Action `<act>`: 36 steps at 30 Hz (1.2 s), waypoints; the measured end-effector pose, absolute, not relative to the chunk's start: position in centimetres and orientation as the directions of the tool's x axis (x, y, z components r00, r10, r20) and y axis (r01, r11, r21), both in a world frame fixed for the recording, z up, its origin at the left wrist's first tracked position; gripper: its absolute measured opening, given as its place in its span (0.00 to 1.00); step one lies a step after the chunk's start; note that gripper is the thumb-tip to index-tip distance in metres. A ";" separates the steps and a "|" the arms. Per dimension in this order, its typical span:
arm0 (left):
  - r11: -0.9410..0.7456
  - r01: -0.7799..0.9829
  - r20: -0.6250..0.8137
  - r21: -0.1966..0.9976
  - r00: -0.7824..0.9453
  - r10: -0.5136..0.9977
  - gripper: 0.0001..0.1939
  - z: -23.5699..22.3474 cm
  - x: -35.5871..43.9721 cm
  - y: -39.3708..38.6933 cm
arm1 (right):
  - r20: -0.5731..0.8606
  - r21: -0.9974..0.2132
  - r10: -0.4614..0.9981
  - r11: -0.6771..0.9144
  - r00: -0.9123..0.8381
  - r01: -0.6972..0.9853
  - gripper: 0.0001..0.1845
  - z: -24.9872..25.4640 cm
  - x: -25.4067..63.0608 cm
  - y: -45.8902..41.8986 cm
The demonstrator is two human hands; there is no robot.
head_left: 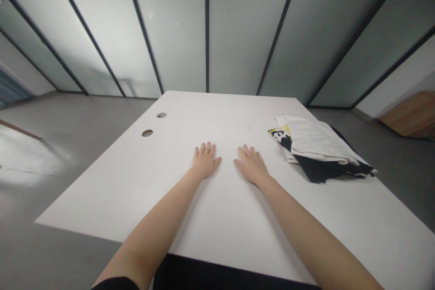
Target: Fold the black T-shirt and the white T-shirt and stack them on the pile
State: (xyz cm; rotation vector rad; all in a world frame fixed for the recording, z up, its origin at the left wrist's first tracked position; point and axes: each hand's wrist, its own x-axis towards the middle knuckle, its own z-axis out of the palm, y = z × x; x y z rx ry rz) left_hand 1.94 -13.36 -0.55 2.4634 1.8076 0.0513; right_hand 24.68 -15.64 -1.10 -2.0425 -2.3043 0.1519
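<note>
My left hand [205, 161] lies flat, palm down, on the white table [136, 181] near its middle, fingers stretched out and holding nothing. My right hand [251, 165] rests the same way a short gap to its right, fingers flat and apart from any object. A pile of folded clothes [316, 145], white on top with black and a yellow-and-black print beneath, sits on the table to the right of my right hand, not touched by it.
Two round cable holes [147, 133] are set in the table's left far part. Frosted glass panels with black frames stand behind the table. Grey floor surrounds it, and a wooden cabinet [413, 120] stands at the far right.
</note>
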 end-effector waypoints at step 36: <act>0.101 0.812 0.248 0.575 -0.291 0.924 0.15 2.4 -11.9 -36.3 | 0.355 -0.441 0.639 0.758 -0.683 0.480 0.16 -3.8 21.8 -19.4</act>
